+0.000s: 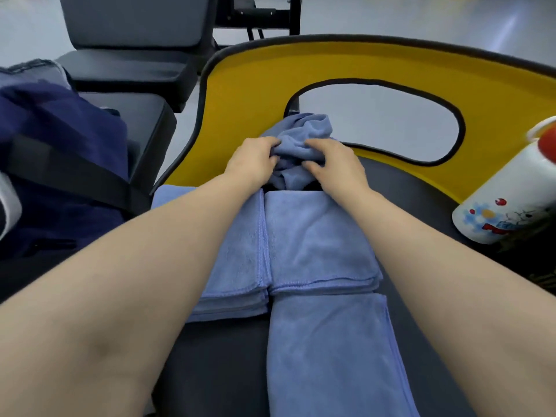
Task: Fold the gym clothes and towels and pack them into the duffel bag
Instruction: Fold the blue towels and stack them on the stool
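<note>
Nearest lie three folded blue towels (304,254) on the dark padded bench; beyond them the left hand (255,164) and right hand (337,164) each keep a curled grip on a crumpled towel (301,136) by the yellow panel (255,85). I judge folding is in hand: next, spread it flat; the navy duffel bag (60,152) waits left.

A gym: black padded benches (126,52) fill the upper left, a black equipment frame (264,16) stands at top centre, on smooth grey flooring (421,16).
</note>
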`<state>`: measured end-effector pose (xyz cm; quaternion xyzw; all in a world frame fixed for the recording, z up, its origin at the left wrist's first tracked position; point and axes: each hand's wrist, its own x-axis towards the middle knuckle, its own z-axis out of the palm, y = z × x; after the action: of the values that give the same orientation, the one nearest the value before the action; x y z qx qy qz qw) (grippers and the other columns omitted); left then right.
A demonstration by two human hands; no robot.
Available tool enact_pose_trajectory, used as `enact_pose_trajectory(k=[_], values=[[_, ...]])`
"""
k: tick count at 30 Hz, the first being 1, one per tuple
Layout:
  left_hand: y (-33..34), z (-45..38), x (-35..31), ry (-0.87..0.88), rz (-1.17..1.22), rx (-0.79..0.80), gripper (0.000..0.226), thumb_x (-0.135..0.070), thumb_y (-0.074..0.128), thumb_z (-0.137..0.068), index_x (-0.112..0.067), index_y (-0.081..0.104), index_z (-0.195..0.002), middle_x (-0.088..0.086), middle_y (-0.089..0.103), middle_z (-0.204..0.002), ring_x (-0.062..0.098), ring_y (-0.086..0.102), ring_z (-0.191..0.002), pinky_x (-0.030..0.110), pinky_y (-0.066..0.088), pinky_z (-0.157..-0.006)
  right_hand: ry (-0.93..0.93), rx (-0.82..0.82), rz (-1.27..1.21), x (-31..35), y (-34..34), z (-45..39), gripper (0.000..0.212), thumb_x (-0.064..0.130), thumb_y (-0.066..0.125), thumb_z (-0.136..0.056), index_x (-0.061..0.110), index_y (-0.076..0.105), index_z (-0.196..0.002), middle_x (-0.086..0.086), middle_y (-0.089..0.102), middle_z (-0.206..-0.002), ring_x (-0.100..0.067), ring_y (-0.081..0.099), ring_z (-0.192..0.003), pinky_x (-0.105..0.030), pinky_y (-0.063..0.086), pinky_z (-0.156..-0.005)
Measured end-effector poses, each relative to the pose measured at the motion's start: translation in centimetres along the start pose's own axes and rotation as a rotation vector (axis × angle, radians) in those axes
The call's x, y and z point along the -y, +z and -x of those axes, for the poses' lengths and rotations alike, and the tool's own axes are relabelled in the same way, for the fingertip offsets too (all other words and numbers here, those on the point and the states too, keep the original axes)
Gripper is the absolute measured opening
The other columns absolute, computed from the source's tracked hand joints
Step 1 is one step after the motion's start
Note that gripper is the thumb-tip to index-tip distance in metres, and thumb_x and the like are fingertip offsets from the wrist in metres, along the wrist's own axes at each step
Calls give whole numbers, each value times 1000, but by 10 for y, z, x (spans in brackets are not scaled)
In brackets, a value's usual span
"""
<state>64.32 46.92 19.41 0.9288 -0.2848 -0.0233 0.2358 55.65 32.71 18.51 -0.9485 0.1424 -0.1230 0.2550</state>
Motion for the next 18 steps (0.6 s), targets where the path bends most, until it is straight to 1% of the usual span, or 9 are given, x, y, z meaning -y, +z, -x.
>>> enact_pose_trajectory(k=[2,3,4,6,8,11,14,16,18], values=[[-1,2,-4,-5,21,-47,26,-14,50,-95,-14,64,-116,13,66,-112,33,59,-103,41,49,-85,17,-60,15,3,-4,1,28,27,52,-97,28,62,-123,-3,64,-120,-25,55,-112,-37,46,-80],[-5,4,-7,-11,52,-72,21,-15,49,-95,-13,67,-107,12,67,-104,32,60,-97,42,50,-82,28,-81,2,5,-7,3,25,27,51,-97,28,66,-118,-4,66,-112,-25,57,-106,-36,47,-76],[-10,7,-11,-14,86,-95,20,-16,49,-96,-13,68,-103,10,67,-100,30,60,-93,42,51,-81,46,-100,-29,7,-12,5,24,27,51,-97,29,67,-115,-4,68,-108,-25,59,-101,-37,48,-74],[-23,13,-20,-5,144,-125,20,-18,50,-97,-16,69,-104,6,68,-101,26,60,-93,42,51,-83,76,-144,-87,12,-24,11,24,26,51,-97,30,69,-111,-4,69,-102,-25,60,-96,-39,51,-74],[-41,18,-33,20,190,-147,20,-19,51,-97,-18,69,-106,4,68,-105,23,60,-96,41,51,-85,85,-190,-105,21,-40,16,24,25,51,-96,31,70,-109,-3,70,-99,-24,60,-94,-37,51,-71],[-74,27,-58,60,214,-188,21,-17,51,-97,-17,69,-106,3,69,-107,21,60,-98,36,50,-85,96,-246,-121,41,-72,23,25,27,49,-97,31,70,-112,-1,71,-104,-23,61,-97,-32,47,-71],[-117,35,-85,85,207,-232,21,-17,52,-96,-17,70,-106,3,69,-104,18,60,-95,28,45,-80,79,-300,-149,66,-116,30,26,29,50,-96,34,70,-112,2,71,-106,-22,61,-100,-33,48,-73],[-148,43,-105,105,209,-266,21,-17,53,-95,-17,70,-107,3,70,-103,19,61,-98,30,46,-85,62,-337,-153,84,-147,37,24,29,51,-96,32,70,-111,0,71,-104,-24,61,-99,-33,48,-71],[-178,54,-125,136,197,-288,21,-18,52,-95,-15,70,-106,5,70,-101,21,60,-100,33,47,-88,54,-355,-133,102,-177,45,23,29,50,-97,26,70,-109,-3,70,-101,-26,60,-96,-31,44,-64]])
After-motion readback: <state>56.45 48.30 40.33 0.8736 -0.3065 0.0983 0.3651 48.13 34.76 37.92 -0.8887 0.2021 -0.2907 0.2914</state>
